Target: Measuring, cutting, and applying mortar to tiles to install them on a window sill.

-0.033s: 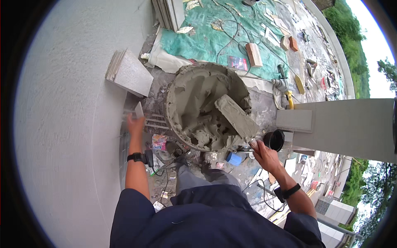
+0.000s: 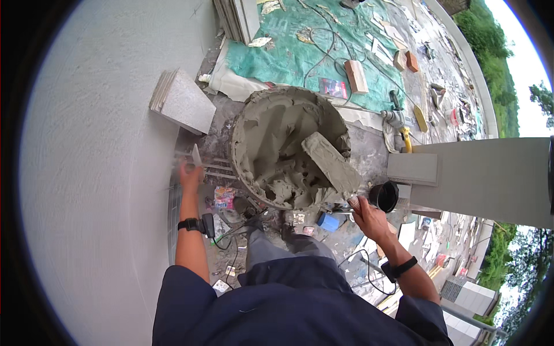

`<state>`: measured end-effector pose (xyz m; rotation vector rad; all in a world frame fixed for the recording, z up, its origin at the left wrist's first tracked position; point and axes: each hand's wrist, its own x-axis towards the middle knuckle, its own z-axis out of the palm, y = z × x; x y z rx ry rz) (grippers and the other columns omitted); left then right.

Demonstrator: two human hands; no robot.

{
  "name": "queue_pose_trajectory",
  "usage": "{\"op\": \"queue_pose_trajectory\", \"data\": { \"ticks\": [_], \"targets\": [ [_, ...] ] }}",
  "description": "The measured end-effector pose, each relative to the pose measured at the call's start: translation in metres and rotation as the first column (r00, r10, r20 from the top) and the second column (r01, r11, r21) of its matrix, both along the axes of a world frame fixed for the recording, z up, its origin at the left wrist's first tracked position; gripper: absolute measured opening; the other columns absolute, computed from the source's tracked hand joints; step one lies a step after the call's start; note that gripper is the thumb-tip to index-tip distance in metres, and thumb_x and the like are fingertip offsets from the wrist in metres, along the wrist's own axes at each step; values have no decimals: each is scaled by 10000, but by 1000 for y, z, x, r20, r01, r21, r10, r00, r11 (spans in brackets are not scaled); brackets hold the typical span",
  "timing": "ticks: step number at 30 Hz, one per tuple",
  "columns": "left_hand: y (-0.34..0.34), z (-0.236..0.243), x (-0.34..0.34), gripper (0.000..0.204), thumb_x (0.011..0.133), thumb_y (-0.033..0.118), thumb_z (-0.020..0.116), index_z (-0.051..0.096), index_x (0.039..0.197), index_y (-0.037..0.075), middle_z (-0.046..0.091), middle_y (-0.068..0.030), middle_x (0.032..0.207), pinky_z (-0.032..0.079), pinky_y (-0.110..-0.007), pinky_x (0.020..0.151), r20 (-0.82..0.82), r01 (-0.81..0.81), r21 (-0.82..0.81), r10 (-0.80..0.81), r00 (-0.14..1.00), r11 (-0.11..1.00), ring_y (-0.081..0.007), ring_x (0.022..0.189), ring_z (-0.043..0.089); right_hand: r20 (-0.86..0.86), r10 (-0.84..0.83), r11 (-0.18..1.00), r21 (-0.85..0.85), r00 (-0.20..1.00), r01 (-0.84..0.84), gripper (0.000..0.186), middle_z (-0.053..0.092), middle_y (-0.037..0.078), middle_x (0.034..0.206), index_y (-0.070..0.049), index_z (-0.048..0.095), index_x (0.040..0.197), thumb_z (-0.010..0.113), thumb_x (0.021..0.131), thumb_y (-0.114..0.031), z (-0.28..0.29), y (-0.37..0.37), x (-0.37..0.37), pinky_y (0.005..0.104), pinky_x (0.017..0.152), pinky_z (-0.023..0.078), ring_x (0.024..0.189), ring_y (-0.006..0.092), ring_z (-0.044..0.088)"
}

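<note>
My right hand [image 2: 372, 219] is closed around the handle of a trowel [image 2: 332, 164]. The trowel's broad blade is coated in grey mortar and lies over the right side of a round bucket [image 2: 233, 155]. Thick, wet mortar [image 2: 271, 124] fills that bucket, heaped up its inner wall and hollowed in the middle. Low beside the pale wall, my left hand [image 2: 190, 175] has its fingers curled on a narrow tile piece [image 2: 197, 154], seen nearly edge-on. Just beyond it leans a stack of grey tiles [image 2: 187, 104].
A rough grey wall [image 2: 92, 173] rises along my left. Ahead, a green tarp [image 2: 271, 57] carries a brick [image 2: 356, 76] and cables. To the right are a power drill [image 2: 398, 121], a black bucket [image 2: 384, 196] and a grey pillar [image 2: 490, 179]. A blue cup [image 2: 328, 221] sits near my feet.
</note>
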<state>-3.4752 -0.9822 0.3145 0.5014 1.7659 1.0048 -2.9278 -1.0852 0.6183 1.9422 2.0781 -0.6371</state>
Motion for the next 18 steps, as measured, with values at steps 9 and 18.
{"op": "queue_pose_trajectory", "data": {
  "ticks": [9,18],
  "targets": [
    [-160,197,63,694,803,357,729,462,1390,101,560,-145,1331,510,-449,916,771,-325,337,-61,633,884,-275,1168,580,39,181,981,69,983,-184,547,679,206,864,-75,409,1337,640,846,-141,24,-65,138,484,564,515,717,408,665],
    [-324,265,92,816,752,292,769,388,1453,123,530,-230,1361,484,-462,989,690,-417,427,9,724,802,-309,1171,586,-774,-216,969,-245,596,33,147,523,5,647,-57,511,915,592,888,-178,45,13,87,262,432,373,473,84,477]
  ]
}}
